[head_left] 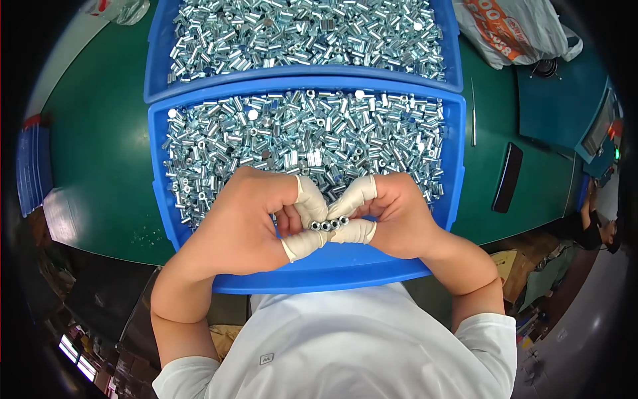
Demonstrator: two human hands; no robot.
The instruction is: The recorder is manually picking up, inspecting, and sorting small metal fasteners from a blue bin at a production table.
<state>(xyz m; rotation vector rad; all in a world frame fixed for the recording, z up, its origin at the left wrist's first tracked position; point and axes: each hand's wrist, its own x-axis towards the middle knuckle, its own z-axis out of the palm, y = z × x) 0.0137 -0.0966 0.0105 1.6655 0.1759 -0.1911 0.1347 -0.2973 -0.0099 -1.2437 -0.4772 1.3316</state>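
My left hand [242,223] and my right hand [405,216] meet over the front part of a blue plastic tray [392,267]. White finger cots cover the thumbs and forefingers. Between the fingertips of both hands, several silvery hex coupling nuts [325,226] are pinched side by side in a short row, their round holes facing up toward me. Both hands are closed on this row. Loose nuts of the same kind [299,130] fill the tray behind my hands, lying in all directions. My palms and fingers hide part of the heap.
A second blue tray [157,56] full of similar nuts adjoins the far side. On the green table [93,179] lie a thin metal rod [474,116], a black phone-like slab [508,177] and a white-and-orange plastic bag [515,30]. Stacked blue bins [33,166] stand at far left. Another person [591,229] appears at far right.
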